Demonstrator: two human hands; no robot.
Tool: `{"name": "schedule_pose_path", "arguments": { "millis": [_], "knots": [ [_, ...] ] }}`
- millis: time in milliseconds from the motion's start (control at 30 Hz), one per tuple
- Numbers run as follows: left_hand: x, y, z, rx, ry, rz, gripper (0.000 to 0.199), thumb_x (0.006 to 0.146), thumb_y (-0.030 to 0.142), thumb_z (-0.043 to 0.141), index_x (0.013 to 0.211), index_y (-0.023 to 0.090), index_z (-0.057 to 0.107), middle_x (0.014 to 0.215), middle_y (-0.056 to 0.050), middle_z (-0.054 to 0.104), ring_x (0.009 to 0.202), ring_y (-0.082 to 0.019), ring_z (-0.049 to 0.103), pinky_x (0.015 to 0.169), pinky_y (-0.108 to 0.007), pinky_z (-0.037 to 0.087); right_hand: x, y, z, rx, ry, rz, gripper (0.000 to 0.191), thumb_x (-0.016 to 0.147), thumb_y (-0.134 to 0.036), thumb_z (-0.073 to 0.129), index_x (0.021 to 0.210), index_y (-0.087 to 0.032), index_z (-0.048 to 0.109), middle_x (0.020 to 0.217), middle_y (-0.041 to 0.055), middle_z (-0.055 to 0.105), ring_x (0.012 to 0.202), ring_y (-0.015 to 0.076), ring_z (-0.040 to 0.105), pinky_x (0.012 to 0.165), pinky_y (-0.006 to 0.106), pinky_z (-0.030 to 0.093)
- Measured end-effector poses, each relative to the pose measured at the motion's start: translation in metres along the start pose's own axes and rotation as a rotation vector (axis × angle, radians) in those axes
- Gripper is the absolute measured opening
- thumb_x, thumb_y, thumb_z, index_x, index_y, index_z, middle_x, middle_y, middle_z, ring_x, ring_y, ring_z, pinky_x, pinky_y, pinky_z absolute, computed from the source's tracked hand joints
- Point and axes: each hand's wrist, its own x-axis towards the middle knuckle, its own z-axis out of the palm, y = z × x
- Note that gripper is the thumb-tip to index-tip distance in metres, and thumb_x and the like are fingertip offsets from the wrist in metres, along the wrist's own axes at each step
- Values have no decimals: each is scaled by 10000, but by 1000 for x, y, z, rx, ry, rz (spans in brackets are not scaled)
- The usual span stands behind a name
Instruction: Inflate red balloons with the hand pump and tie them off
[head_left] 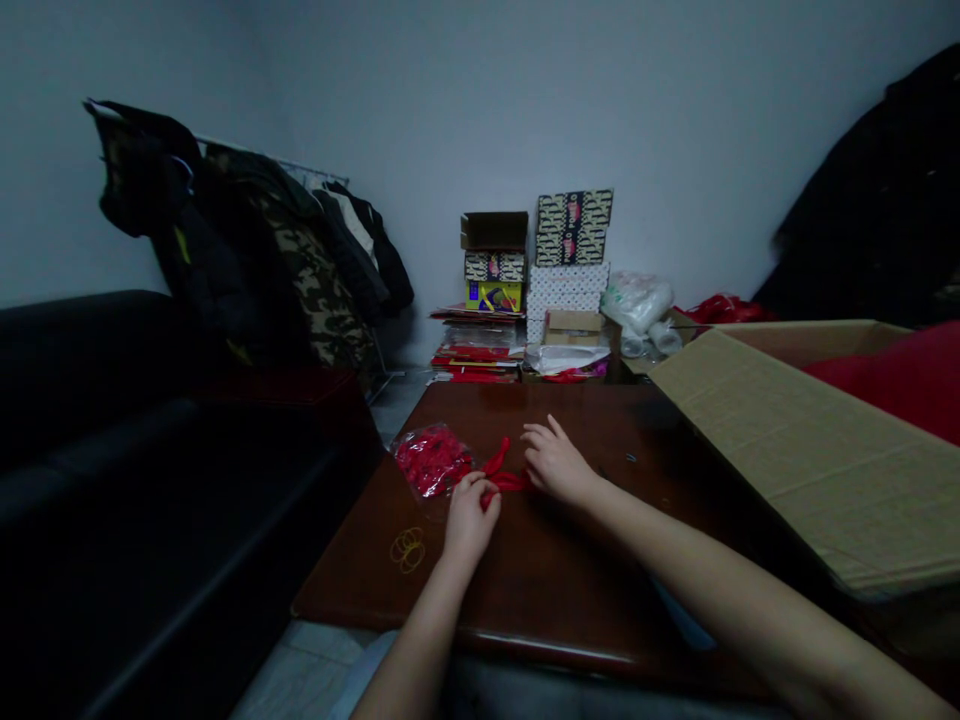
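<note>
A strip of red fabric [508, 482] lies on the dark brown table, with one end pointing up and away. My left hand [471, 510] is closed on its near left end, fingers and thumb pinched together. At the strip's right end is my right hand [553, 462], its fingers apart; whether the fingertips touch the fabric is hard to tell. Just left of my left hand sits a clear plastic bag [433, 460] with red items inside. Several thin yellow rings [407, 550] rest on the table nearer its left edge.
The brown table [555, 600] has a small metallic item [631, 457] at right. A large open cardboard box [810, 460] stands right, a black sofa [172, 520] left. Stacked boxes [495, 265] and plastic bags [637, 303] are behind; clothes [300, 260] hang at left.
</note>
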Motion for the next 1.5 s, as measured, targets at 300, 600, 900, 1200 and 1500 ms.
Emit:
{"name": "schedule_pose_path", "arguments": {
  "millis": [300, 600, 900, 1200, 1500],
  "knots": [
    [-65, 25, 25, -438, -111, -212, 58, 684, 240, 612, 707, 198, 645, 949, -88, 603, 972, -242, 539, 916, -394, 374, -67, -32, 43, 100, -157, 69, 160, 752, -226, 505, 807, -196, 652, 1014, 74, 602, 1177, 230, 399, 1069, 494, 75],
    [-83, 40, 62, -1588, -322, -1214, 377, 750, 434, 586, 919, 96, 581, 923, -154, 637, 867, -222, 624, 799, -331, 464, -86, -43, 47, 210, -93, 217, 142, 752, -232, 515, 819, -236, 640, 1052, 30, 585, 1188, 215, 381, 1062, 471, 128],
    [-73, 34, 93, -1833, -283, -1165, 164, 807, 198, 519, 928, 101, 574, 841, -86, 654, 793, -161, 639, 754, -283, 486, -115, -33, 27, 133, -53, 337, 190, 786, -315, 500, 909, -272, 639, 1156, 27, 557, 1225, 220, 353, 1053, 501, 101],
    [-61, 38, 74, -1796, -513, -917, 274, 816, 315, 503, 1019, 157, 597, 1261, -96, 525, 1227, -225, 413, 964, -406, 380, -171, 29, 28, -197, -10, 842, 441, 715, -472, 558, 913, -86, 636, 1223, 263, 462, 1249, 403, 258, 987, 634, -15],
    [15, 49, 61, -1577, -222, -837, 214, 812, 352, 530, 888, 170, 612, 1209, -94, 559, 1149, -205, 493, 913, -340, 425, -166, 10, 35, -171, -28, 725, 443, 654, -479, 597, 889, -105, 633, 1111, 208, 542, 1218, 367, 327, 1019, 601, 46]
  ]
}}
